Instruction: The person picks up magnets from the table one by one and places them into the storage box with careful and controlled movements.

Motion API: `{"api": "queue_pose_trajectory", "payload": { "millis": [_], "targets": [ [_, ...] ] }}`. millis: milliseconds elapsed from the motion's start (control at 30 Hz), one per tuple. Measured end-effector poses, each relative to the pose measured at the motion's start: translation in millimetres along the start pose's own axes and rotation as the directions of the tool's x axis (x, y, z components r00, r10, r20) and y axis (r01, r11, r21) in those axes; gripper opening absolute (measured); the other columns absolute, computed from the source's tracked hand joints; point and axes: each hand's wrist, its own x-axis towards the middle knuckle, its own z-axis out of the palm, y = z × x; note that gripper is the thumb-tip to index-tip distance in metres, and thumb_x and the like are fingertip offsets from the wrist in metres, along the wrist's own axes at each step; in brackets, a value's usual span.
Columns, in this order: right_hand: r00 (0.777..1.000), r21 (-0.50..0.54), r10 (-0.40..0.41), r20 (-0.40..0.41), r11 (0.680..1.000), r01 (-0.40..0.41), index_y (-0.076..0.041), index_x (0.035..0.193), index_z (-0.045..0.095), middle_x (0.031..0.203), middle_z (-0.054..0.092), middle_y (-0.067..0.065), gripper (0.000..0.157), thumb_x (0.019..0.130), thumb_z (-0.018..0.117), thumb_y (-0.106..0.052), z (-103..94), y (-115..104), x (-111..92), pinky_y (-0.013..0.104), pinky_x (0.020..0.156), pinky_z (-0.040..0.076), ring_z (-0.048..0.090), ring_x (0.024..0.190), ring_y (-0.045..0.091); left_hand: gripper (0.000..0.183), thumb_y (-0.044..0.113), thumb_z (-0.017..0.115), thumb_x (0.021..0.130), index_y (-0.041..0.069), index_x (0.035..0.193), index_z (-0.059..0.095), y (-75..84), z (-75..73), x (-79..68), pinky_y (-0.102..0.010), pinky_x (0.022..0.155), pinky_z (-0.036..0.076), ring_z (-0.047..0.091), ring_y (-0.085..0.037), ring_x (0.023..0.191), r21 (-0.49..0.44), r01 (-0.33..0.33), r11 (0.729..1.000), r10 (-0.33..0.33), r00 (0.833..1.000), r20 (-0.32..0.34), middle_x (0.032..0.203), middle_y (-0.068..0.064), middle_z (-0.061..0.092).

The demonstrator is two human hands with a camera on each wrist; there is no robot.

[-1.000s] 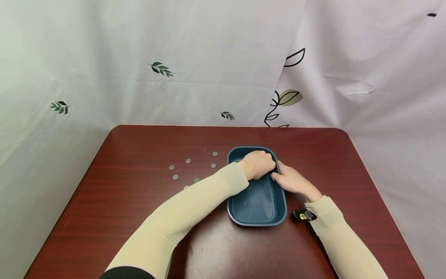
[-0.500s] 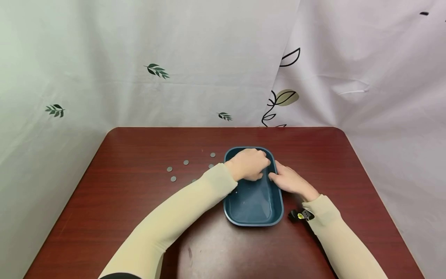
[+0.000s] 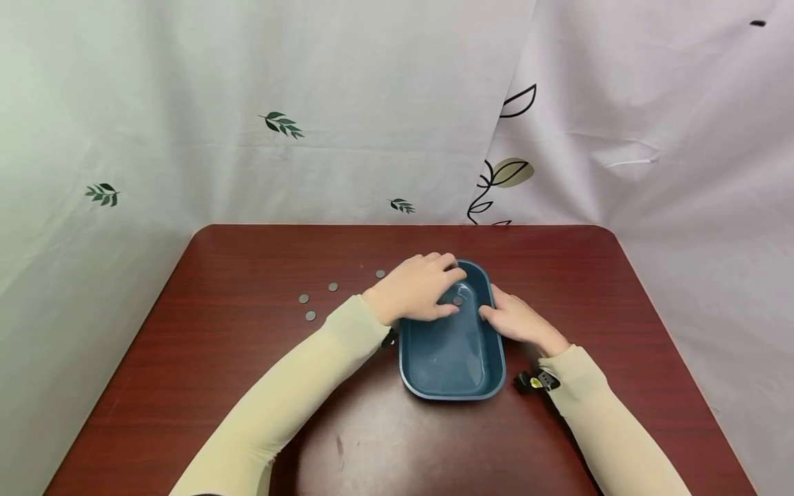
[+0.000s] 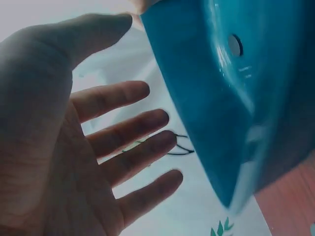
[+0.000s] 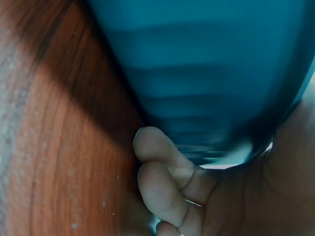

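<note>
A blue rectangular plastic tub (image 3: 453, 365) stands on the table. One grey coin (image 3: 457, 301) lies in it, also visible as a coin (image 4: 236, 45) in the left wrist view. My left hand (image 3: 417, 286) is over the tub's left side with fingers spread and straight, and nothing is in its palm (image 4: 54, 162). My right hand (image 3: 521, 320) grips the tub's right wall, thumb over the rim. In the right wrist view its curled fingers (image 5: 165, 187) lie outside, low beside the tub wall (image 5: 197, 64).
Several coins lie left of the tub, among them a coin (image 3: 303, 298), a coin (image 3: 333, 286) and a coin (image 3: 380, 274). My left forearm (image 3: 298, 372) crosses the table (image 3: 155, 358) in front of them. A white patterned curtain (image 3: 347, 83) hangs behind and beside the table.
My left hand's fingers were curled down inside the tub; they have opened and the hand has drawn back left. A coin now shows in the tub. My right hand keeps its grip.
</note>
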Motion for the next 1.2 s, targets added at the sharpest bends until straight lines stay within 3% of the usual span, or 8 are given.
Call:
{"api": "queue_pose_trajectory", "payload": {
  "millis": [267,533,900,1033,1200],
  "targets": [
    [1.0,-0.03,0.011,-0.02,0.999,-0.012,-0.003,0.159,0.032,0.134,0.065,0.019,0.062,0.101,0.047,-0.022,1.8,-0.4,0.6,0.046,0.092,0.052,0.068,0.099,0.023,0.08,0.06,0.067,0.093,0.02,0.158,0.042,-23.9,0.9,-28.7,-0.049,0.115,0.045,0.047,-0.028,0.143,-0.089,0.092,0.992,-0.098,0.993,-0.059,0.16,-0.008,0.043],
    [1.0,-0.043,0.012,-0.025,0.999,-0.013,-0.002,0.159,0.032,0.14,0.06,0.021,0.063,0.101,0.046,-0.022,1.4,-1.2,-0.7,0.045,0.093,0.049,0.066,0.103,0.025,0.077,0.057,0.064,0.096,0.017,0.158,0.042,-50.0,13.3,-48.2,-0.051,0.114,0.044,0.05,-0.03,0.14,-0.155,0.196,0.968,-0.205,0.977,-0.05,0.158,-0.009,0.044],
    [1.0,-0.035,0.007,-0.023,0.999,-0.008,-0.003,0.159,0.031,0.139,0.061,0.02,0.063,0.101,0.047,-0.021,0.9,-1.0,-0.3,0.044,0.092,0.049,0.066,0.102,0.024,0.061,0.042,0.061,0.102,0.01,0.152,0.05,-70.6,30.5,-66.9,-0.047,0.112,0.046,0.056,-0.03,0.132,-0.224,0.23,0.947,-0.248,0.967,-0.052,0.149,-0.01,0.051],
    [1.0,-0.033,0.01,-0.018,0.999,-0.01,-0.003,0.16,0.03,0.137,0.062,0.02,0.063,0.101,0.047,-0.021,0.5,-0.3,-0.1,0.043,0.091,0.049,0.066,0.101,0.024,0.054,0.032,0.063,0.101,0.007,0.148,0.054,-75.2,37.5,-66.5,-0.045,0.109,0.049,0.058,-0.029,0.126,-0.194,0.213,0.958,-0.229,0.971,-0.066,0.143,-0.012,0.054],
    [1.0,-0.026,0.015,-0.014,1.0,-0.016,-0.004,0.161,0.029,0.137,0.062,0.02,0.065,0.101,0.047,-0.021,0.4,0.3,-0.5,0.043,0.091,0.049,0.066,0.101,0.024,0.049,0.023,0.064,0.1,0.007,0.145,0.056,-81.1,46.2,-60.0,-0.044,0.103,0.053,0.061,-0.03,0.12,-0.143,0.22,0.965,-0.225,0.974,-0.016,0.136,-0.013,0.056]
  ]
}}
